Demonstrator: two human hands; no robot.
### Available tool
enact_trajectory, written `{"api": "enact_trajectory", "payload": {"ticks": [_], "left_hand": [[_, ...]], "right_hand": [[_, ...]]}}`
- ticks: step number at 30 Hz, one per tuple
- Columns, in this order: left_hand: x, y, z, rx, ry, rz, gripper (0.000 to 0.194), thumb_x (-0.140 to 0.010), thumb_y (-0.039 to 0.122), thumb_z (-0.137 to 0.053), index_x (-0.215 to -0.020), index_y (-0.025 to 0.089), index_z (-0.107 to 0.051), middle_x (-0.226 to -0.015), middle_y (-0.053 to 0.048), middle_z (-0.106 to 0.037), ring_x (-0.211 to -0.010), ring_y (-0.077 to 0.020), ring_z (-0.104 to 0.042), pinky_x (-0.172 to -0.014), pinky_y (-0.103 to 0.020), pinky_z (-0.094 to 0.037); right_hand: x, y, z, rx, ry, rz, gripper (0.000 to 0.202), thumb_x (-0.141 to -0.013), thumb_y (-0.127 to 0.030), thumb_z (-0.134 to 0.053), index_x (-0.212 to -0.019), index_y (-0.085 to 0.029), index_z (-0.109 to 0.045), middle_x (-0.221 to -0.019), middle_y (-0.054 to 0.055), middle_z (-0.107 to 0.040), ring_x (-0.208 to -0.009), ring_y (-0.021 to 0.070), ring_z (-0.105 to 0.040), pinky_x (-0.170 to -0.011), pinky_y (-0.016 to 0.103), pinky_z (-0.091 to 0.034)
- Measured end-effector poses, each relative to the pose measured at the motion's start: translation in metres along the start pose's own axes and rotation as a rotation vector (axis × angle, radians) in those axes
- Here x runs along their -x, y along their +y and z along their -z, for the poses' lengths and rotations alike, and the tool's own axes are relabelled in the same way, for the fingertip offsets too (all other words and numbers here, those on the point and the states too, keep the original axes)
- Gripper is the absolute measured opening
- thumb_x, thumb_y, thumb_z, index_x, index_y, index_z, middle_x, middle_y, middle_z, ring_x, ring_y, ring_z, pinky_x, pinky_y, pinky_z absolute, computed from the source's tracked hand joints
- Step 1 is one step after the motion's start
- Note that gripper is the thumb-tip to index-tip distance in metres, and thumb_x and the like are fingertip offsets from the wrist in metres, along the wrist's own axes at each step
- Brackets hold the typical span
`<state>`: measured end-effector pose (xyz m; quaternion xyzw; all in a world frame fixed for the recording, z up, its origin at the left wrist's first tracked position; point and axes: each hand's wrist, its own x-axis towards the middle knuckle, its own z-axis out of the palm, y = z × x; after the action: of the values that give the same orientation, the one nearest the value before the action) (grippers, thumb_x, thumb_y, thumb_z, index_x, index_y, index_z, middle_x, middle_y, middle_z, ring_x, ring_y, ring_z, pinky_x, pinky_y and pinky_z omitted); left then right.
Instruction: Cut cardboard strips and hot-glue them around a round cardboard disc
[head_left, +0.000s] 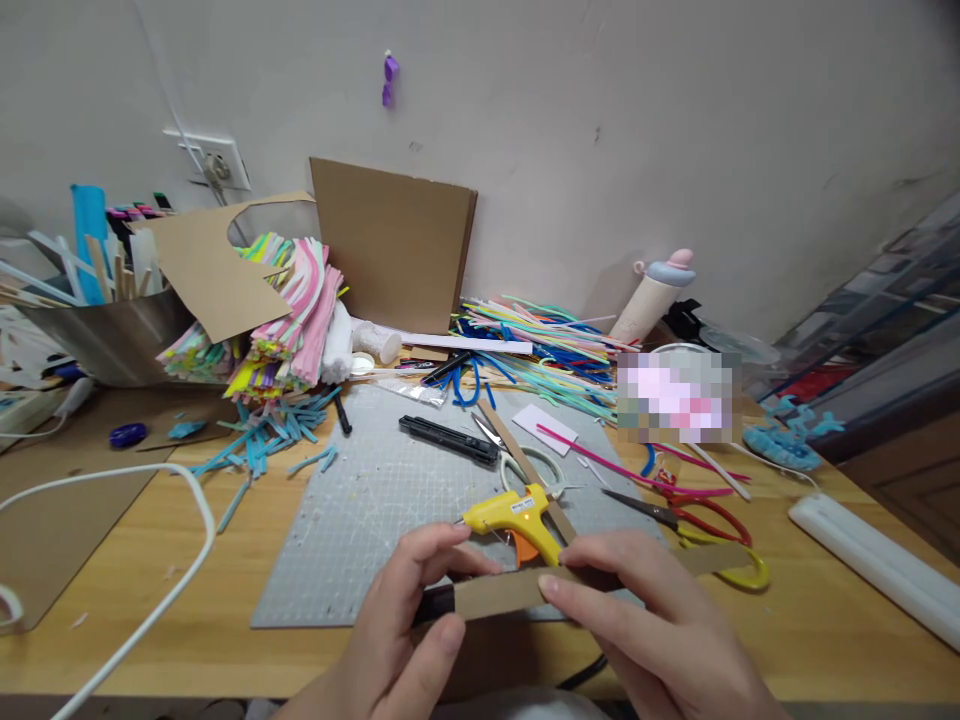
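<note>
Near the front of the desk, a narrow brown cardboard strip [499, 597] is held level between both hands. My left hand [405, 620] curls round its left end, where a dark piece [435, 604] shows that I cannot make out. My right hand [660, 620] presses the strip with its fingertips, and the strip's far end sticks out to the right. Just beyond my fingers a yellow glue gun [517, 512] with an orange trigger lies on a grey cutting mat [360, 530]. Another cardboard strip [517, 445] lies under it, across white-handled scissors [557, 472].
Red-and-yellow scissors [731, 530] lie right, a black utility knife [446, 440] ahead. Pipe cleaners [540, 340] are heaped at the back by a cardboard sheet [390, 245]. Left are blue clippings [262, 440], a metal container [120, 340] and a white cable [199, 500].
</note>
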<state>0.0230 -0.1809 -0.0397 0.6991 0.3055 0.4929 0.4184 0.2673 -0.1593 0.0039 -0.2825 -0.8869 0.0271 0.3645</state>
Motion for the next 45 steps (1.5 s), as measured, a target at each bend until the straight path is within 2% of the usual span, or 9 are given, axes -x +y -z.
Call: {"api": "enact_trajectory", "payload": {"ticks": [6, 13, 19, 25, 29, 32, 35, 41, 45], "left_hand": [[0.003, -0.004, -0.001, -0.039, 0.013, 0.002, 0.035, -0.103, 0.032, -0.032, -0.139, 0.031, -0.032, -0.117, -0.008, -0.065, -0.107, -0.0189, -0.064, -0.094, -0.033, -0.05], [0.007, -0.006, 0.0, -0.272, 0.09, -0.07, 0.032, -0.101, 0.023, -0.038, -0.131, 0.028, -0.046, -0.114, -0.005, -0.068, -0.107, -0.0151, -0.064, -0.094, -0.024, -0.05], [0.007, -0.01, 0.001, -0.267, 0.055, -0.12, 0.037, -0.1, 0.015, -0.036, -0.133, 0.028, -0.046, -0.12, -0.004, -0.066, -0.113, -0.0143, -0.061, -0.099, -0.024, -0.049], [0.004, -0.01, 0.003, -0.253, 0.009, -0.195, 0.037, -0.102, 0.016, -0.032, -0.134, 0.027, -0.047, -0.121, -0.006, -0.064, -0.115, -0.0156, -0.059, -0.098, -0.027, -0.049], [0.004, -0.01, 0.003, -0.233, 0.022, -0.192, 0.037, -0.102, 0.017, -0.032, -0.135, 0.026, -0.047, -0.12, -0.007, -0.065, -0.115, -0.0168, -0.06, -0.098, -0.028, -0.049], [0.004, -0.009, 0.002, -0.222, 0.029, -0.193, 0.036, -0.102, 0.02, -0.032, -0.13, 0.027, -0.053, -0.118, -0.008, -0.066, -0.11, -0.0178, -0.062, -0.094, -0.029, -0.05], [0.002, -0.005, 0.004, -0.232, 0.033, -0.176, 0.034, -0.102, 0.022, -0.033, -0.126, 0.027, -0.057, -0.118, -0.008, -0.066, -0.107, -0.0171, -0.063, -0.092, -0.027, -0.05], [-0.001, -0.004, 0.006, -0.219, -0.007, -0.209, 0.033, -0.103, 0.022, -0.034, -0.128, 0.025, -0.055, -0.12, -0.007, -0.065, -0.11, -0.0152, -0.062, -0.093, -0.024, -0.048], [0.003, -0.012, 0.002, -0.218, 0.057, -0.223, 0.033, -0.102, 0.022, -0.033, -0.128, 0.024, -0.054, -0.122, -0.008, -0.063, -0.113, -0.0173, -0.06, -0.095, -0.028, -0.048]], "right_hand": [[0.0, -0.002, 0.001, 0.024, 0.003, 0.005, 0.039, -0.083, 0.0, -0.05, -0.11, -0.018, -0.071, -0.101, 0.011, -0.068, -0.091, 0.0178, -0.065, -0.074, 0.027, -0.056], [-0.002, -0.002, 0.001, 0.045, -0.002, 0.016, 0.038, -0.083, -0.001, -0.05, -0.109, -0.019, -0.071, -0.1, 0.011, -0.068, -0.092, 0.018, -0.065, -0.075, 0.028, -0.056], [-0.003, 0.001, 0.003, 0.054, -0.02, 0.023, 0.04, -0.082, 0.002, -0.049, -0.109, -0.018, -0.07, -0.101, 0.011, -0.067, -0.094, 0.0181, -0.063, -0.076, 0.029, -0.055], [-0.005, 0.001, 0.005, 0.018, -0.041, -0.002, 0.037, -0.084, 0.0, -0.05, -0.108, -0.018, -0.071, -0.099, 0.01, -0.067, -0.091, 0.0172, -0.064, -0.075, 0.027, -0.055], [-0.006, 0.0, 0.004, 0.01, -0.037, 0.004, 0.035, -0.086, -0.002, -0.05, -0.109, -0.018, -0.071, -0.099, 0.01, -0.068, -0.09, 0.0178, -0.066, -0.075, 0.028, -0.056], [-0.005, 0.001, 0.002, 0.005, -0.038, 0.001, 0.036, -0.086, -0.002, -0.049, -0.11, -0.019, -0.07, -0.1, 0.011, -0.068, -0.09, 0.0182, -0.066, -0.075, 0.028, -0.056], [-0.003, 0.002, -0.001, -0.019, -0.039, -0.005, 0.039, -0.085, 0.0, -0.049, -0.112, -0.019, -0.069, -0.102, 0.011, -0.067, -0.092, 0.0183, -0.065, -0.076, 0.029, -0.056], [0.002, 0.006, -0.005, -0.092, -0.072, -0.032, 0.044, -0.083, 0.003, -0.049, -0.118, -0.019, -0.064, -0.105, 0.011, -0.063, -0.095, 0.0187, -0.062, -0.078, 0.031, -0.055], [0.003, 0.008, -0.008, -0.167, -0.096, -0.073, 0.046, -0.085, 0.002, -0.048, -0.122, -0.022, -0.061, -0.107, 0.01, -0.062, -0.098, 0.0185, -0.062, -0.081, 0.031, -0.055]]}}
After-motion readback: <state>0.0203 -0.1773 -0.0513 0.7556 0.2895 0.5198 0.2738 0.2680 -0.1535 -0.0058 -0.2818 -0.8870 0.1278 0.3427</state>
